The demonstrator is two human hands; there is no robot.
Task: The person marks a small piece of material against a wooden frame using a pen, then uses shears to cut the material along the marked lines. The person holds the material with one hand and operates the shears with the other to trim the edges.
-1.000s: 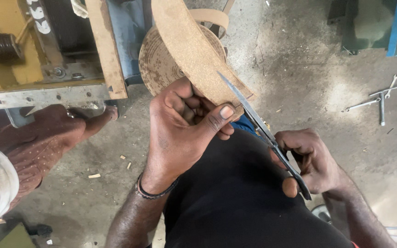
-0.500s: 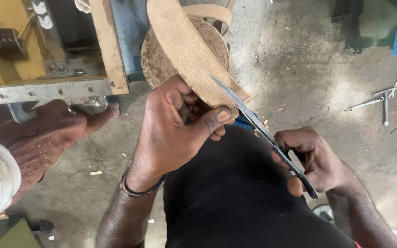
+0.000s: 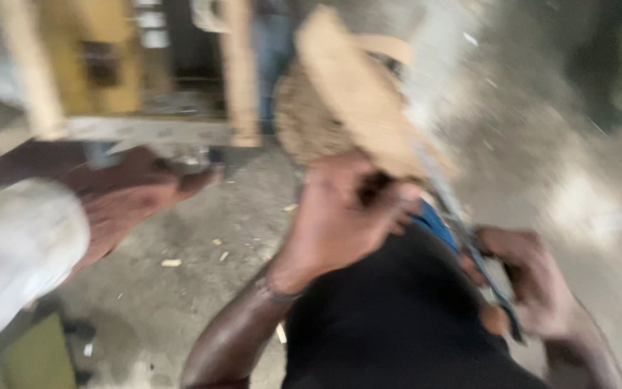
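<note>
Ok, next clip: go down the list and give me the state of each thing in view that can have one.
left hand: closed on the tan strip, holding it up.
right hand: closed on the blade's handle end.
tan strip: curved, raised, blade against its edge.
blade: held slanted; picture too blurred for detail.
round woven piece: behind the strip, partly hidden.
foot: another person's, bare, resting on the floor.

Left hand (image 3: 340, 216) grips strip (image 3: 358, 94); blade (image 3: 462, 230) right; disc (image 3: 304, 122) behind.
</note>
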